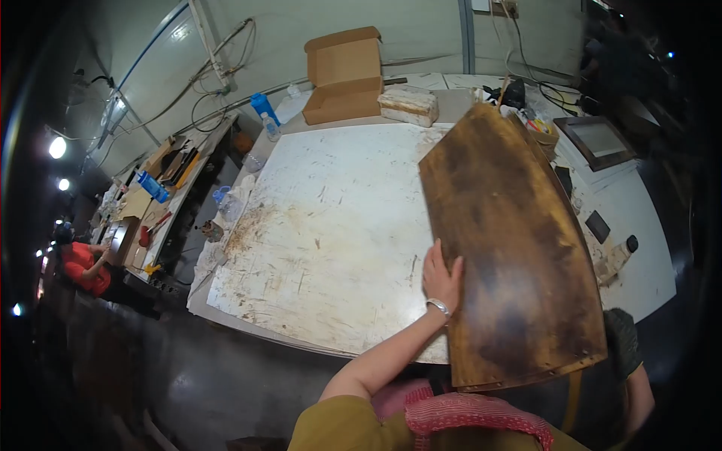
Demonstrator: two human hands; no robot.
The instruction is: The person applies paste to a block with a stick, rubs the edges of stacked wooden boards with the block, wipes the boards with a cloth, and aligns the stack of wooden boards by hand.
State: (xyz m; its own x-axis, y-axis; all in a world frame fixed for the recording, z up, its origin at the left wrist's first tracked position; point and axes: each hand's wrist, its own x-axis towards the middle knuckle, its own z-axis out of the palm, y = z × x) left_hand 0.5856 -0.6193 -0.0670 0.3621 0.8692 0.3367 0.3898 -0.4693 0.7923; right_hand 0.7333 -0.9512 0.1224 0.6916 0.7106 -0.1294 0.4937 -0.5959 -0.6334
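Note:
A large brown mottled panel (pixel 511 240), with a glossy surface and small studs or holes along its near edge, stands over the right part of the white work table (pixel 338 218). It overhangs the table's near edge. My left hand (pixel 442 276), with a bracelet at the wrist, is against the panel's left edge. Its fingers are stretched out along that edge, the thumb near the panel's face. My right hand does not show; the panel may hide it.
An open cardboard box (pixel 342 101), a whitish block (pixel 408 105) and bottles (pixel 265 107) line the back. At right lie a frame (pixel 594 141) and a capped bottle (pixel 618 255). Another person's arm (pixel 639 395) is close by the panel; a person in red (pixel 86 267) works at left.

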